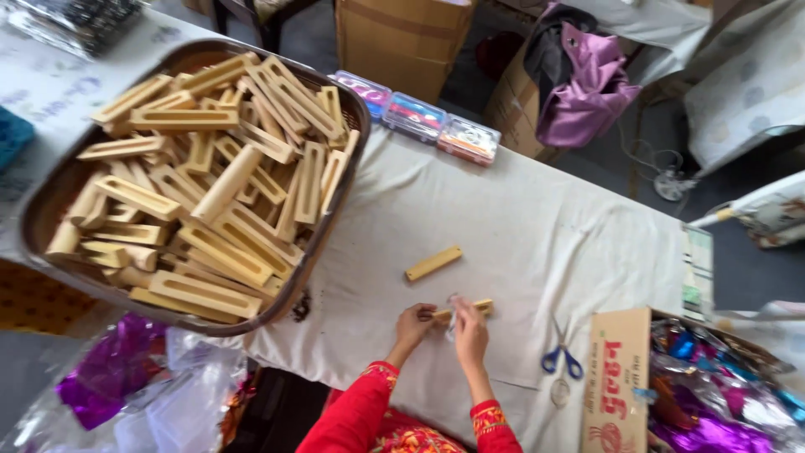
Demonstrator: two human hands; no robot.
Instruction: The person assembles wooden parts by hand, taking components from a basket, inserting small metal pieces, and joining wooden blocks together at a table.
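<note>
My left hand (413, 323) and my right hand (470, 333) meet over a white cloth-covered table (537, 226). Together they hold a small slotted wooden block (482, 307) with a bit of clear wrapping against it. My sleeves are red with patterned cuffs. A second wooden block (433, 262) lies flat on the cloth just beyond my hands, untouched.
A big round brown basket (42, 210) heaped with several slotted wooden blocks stands at the left. Blue-handled scissors (563, 359) lie right of my hands, beside an open cardboard box (616, 377) with shiny foil. Clear plastic boxes (417, 116) line the table's far edge.
</note>
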